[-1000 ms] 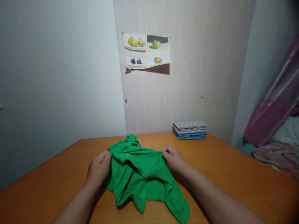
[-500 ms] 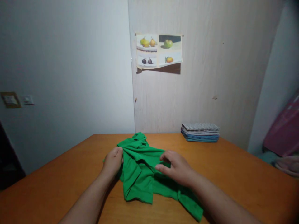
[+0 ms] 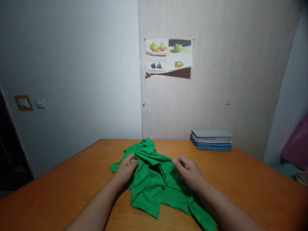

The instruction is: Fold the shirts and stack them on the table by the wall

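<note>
A crumpled green shirt (image 3: pixel 149 183) lies on the wooden table in front of me, with what look like sleeve ends spread toward my side. My left hand (image 3: pixel 126 168) is closed on a fold at the shirt's left part, thumb and fingers pinched together. At the shirt's right edge, my right hand (image 3: pixel 189 170) pinches the cloth between thumb and forefinger. Folds hide part of the shirt, and its far end is bunched up beyond my left hand.
A stack of folded cloths (image 3: pixel 211 141), checked on top and blue below, sits at the table's (image 3: pixel 72 179) far right. Behind the table is a wall panel with a fruit picture sheet (image 3: pixel 168 55). Wall switches (image 3: pixel 23 103) are at left, a pink item (image 3: pixel 295 144) at right.
My right hand has gone from open over the shirt to pinching its right edge. My left hand has shifted right with the cloth. The view has turned slightly left.
</note>
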`<move>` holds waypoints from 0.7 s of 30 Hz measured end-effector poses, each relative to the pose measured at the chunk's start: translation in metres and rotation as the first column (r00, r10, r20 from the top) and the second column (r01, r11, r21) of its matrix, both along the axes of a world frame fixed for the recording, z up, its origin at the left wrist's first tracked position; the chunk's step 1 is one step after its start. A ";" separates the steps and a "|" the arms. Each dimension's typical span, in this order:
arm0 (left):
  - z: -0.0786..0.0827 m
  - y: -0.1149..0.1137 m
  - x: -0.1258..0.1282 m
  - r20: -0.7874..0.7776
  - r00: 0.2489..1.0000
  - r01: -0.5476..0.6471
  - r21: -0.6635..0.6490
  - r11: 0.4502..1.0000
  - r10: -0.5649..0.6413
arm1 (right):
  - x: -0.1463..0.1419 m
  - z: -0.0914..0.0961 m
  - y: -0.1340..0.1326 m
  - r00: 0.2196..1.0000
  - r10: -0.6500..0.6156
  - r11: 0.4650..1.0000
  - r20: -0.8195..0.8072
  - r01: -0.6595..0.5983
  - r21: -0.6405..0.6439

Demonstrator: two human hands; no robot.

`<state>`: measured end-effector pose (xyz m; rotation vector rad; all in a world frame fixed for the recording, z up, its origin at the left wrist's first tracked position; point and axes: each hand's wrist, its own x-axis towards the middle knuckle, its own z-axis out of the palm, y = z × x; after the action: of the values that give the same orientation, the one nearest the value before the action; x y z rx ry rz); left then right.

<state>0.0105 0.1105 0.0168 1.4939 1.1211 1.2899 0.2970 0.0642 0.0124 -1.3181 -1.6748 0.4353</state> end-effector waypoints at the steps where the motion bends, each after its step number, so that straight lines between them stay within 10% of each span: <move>1: 0.002 -0.006 0.006 0.031 0.994 0.102 -0.024 0.995 -0.101 | -0.008 0.002 -0.008 0.995 0.099 0.994 0.022 -0.098 -0.045; 5: 0.009 -0.036 0.030 0.213 0.818 0.558 -0.071 0.827 -0.534 | -0.033 -0.001 -0.028 0.944 0.295 0.951 0.148 -0.274 -0.145; 10: 0.013 -0.056 0.040 0.313 0.635 0.765 -0.133 0.630 -0.706 | -0.040 -0.015 -0.013 0.986 0.138 0.978 0.090 -0.121 -0.167; 12: 0.012 -0.054 0.039 0.314 0.680 0.727 -0.172 0.665 -0.662 | -0.039 -0.015 -0.008 0.986 0.163 0.973 -0.031 -0.166 -0.162; 16: 0.011 -0.036 0.029 0.149 0.903 0.419 -0.112 0.901 -0.402 | -0.028 -0.004 -0.002 0.889 0.169 0.932 -0.426 -0.285 -0.224; 21: 0.006 -0.015 0.014 -0.160 0.964 0.222 0.040 0.974 -0.213 | 0.007 0.008 0.013 0.481 -0.150 0.920 -0.864 -0.251 -0.300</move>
<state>0.0243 0.0954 0.0229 1.7327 0.9910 1.0776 0.3039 0.0769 0.0202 -0.9881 -0.7257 1.3074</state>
